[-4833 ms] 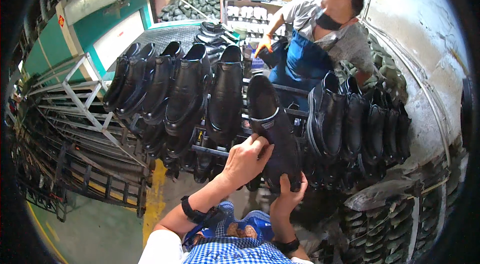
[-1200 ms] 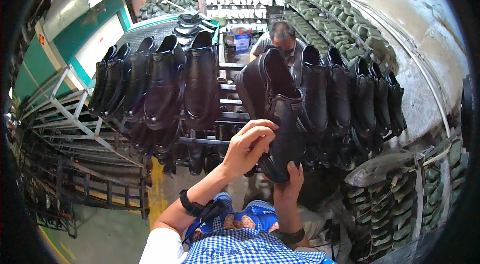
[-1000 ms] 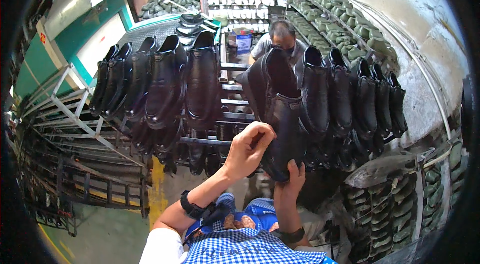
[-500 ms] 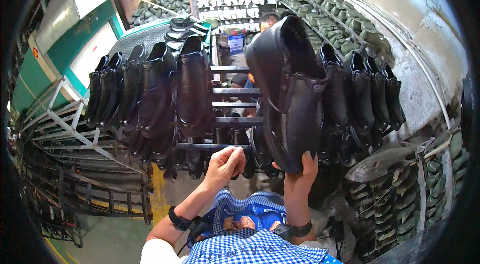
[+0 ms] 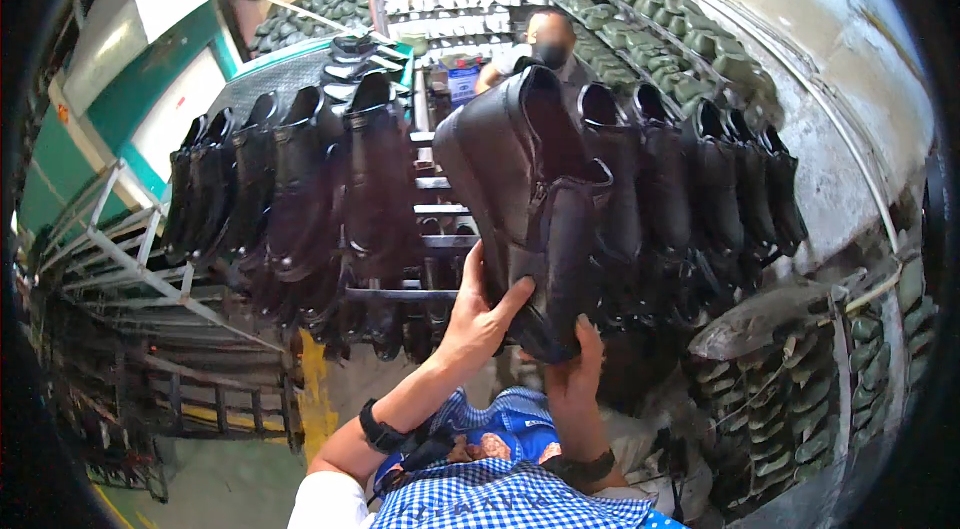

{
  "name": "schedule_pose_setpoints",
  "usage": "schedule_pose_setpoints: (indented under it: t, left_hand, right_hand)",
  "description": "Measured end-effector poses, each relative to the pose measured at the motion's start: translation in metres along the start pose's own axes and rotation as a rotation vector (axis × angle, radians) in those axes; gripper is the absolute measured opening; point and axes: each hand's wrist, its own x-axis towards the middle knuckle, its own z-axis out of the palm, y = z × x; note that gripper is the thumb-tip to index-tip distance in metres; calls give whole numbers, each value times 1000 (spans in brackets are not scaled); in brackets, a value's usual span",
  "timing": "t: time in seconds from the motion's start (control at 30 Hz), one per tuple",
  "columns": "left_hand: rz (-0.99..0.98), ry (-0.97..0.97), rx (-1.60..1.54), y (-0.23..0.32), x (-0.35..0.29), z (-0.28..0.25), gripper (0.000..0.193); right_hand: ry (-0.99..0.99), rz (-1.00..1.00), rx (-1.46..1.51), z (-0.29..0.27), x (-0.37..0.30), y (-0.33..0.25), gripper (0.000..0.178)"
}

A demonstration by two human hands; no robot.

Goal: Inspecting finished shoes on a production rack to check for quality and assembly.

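A black leather shoe (image 5: 500, 164) is held up in front of me, its opening toward the top and its toe pointing down at me. My left hand (image 5: 478, 317) grips its left side, the thumb lying across the upper and the other fingers partly hidden. At the toe, my right hand (image 5: 576, 365) closes around the tip from below and the right. Just behind are more black shoes on a rack, one row to the left (image 5: 378, 174) and another to the right (image 5: 665, 179), all toes downward.
Metal rack bars (image 5: 445, 241) run between the two rows. A person (image 5: 550, 44) is beyond the rack. Green shoe lasts (image 5: 650, 19) fill shelves along the right wall. A metal frame (image 5: 150, 259) stands at left, and more lasts (image 5: 780, 399) sit low at right.
My left hand has moved up and right from a loose closed pose onto the shoe. The shoe has shifted left and turned, showing its side. The person behind the rack has risen into view.
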Motion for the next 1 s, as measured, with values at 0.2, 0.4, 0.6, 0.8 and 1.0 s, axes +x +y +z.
schedule_pose_setpoints:
  t: [0.2, 0.4, 0.6, 0.8, 1.0]
  left_hand:
    - [-65, -604, 49, -28, -20, -29, 81]
    - [-421, -441, 561, -88, -59, -129, 50]
    - [-680, 228, 381, -155, -97, -245, 34]
    - [-741, 416, 345, -205, -131, -286, 28]
    - [-750, 353, 252, -246, -176, -301, 33]
  right_hand:
    - [117, -512, -431, -50, 3, 12, 56]
    - [578, -310, 741, -162, 48, -58, 42]
    - [1193, -631, 17, -279, 107, -108, 57]
    - [1372, -437, -13, -393, 158, -103, 71]
    - [1379, -253, -112, -461, 211, -90, 63]
